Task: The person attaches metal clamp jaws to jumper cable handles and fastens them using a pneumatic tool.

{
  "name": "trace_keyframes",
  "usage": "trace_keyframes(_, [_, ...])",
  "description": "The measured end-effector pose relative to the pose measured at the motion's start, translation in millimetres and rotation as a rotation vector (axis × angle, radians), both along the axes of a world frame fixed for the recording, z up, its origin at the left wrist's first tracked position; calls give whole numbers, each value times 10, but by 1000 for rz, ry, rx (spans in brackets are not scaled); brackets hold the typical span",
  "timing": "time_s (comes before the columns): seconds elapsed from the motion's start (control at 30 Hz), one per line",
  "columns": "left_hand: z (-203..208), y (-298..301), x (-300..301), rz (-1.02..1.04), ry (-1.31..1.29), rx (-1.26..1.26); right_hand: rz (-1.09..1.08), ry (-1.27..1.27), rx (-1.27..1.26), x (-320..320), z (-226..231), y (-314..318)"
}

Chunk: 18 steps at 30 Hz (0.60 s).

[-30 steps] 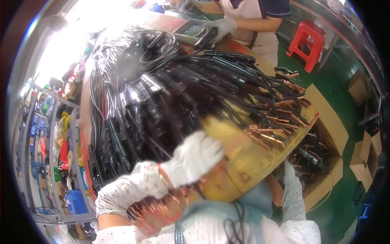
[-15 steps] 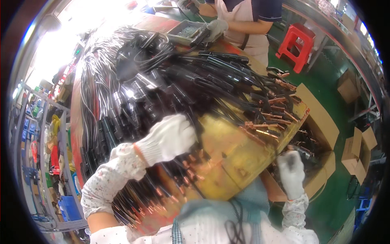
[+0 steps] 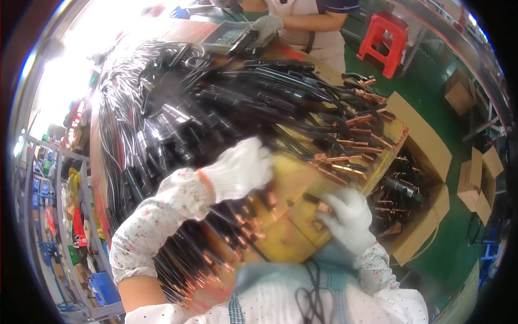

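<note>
My left hand (image 3: 249,166), in a white knit glove, reaches across the work table with its fingers curled down beside the black cables and handles. What sits under those fingers is hidden. Over the yellow table corner (image 3: 294,175), my gloved right hand (image 3: 349,221) pinches a short copper piece with a black end (image 3: 321,207). Between my arms lies a row of black cables with bare copper ends (image 3: 237,237). Long black handles (image 3: 270,94) are heaped across the far side, and several copper jaw pieces (image 3: 353,148) stick out toward the table's right edge.
An open cardboard box (image 3: 426,216) with black and copper parts stands against the right table edge. Another carton (image 3: 477,183) and a red stool (image 3: 386,40) stand on the green floor. Across the table, a co-worker's gloved hand (image 3: 267,26) is near a grey tray (image 3: 229,35).
My right hand has come out of the cardboard box, moving left over the table with a copper piece. My left hand has shifted slightly right and away from me. The view has shifted a little.
</note>
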<state>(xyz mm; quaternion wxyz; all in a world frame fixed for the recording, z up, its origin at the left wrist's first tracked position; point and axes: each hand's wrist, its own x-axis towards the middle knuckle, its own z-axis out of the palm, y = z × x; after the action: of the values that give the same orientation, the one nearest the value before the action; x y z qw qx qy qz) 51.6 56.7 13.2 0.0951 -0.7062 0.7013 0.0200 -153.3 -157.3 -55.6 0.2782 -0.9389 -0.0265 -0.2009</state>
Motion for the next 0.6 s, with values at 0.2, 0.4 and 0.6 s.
trace_keyframes(0.2, [-174, -134, -383, 330, 161, 89, -90, 3, 47, 41, -11, 15])
trace_keyframes(0.4, [-203, -145, -361, 307, 239, -152, -95, 69, 44, 105, 14, -1])
trace_keyframes(0.6, [-138, -203, -543, 297, 177, 198, -184, -27, -18, 180, -117, 117])
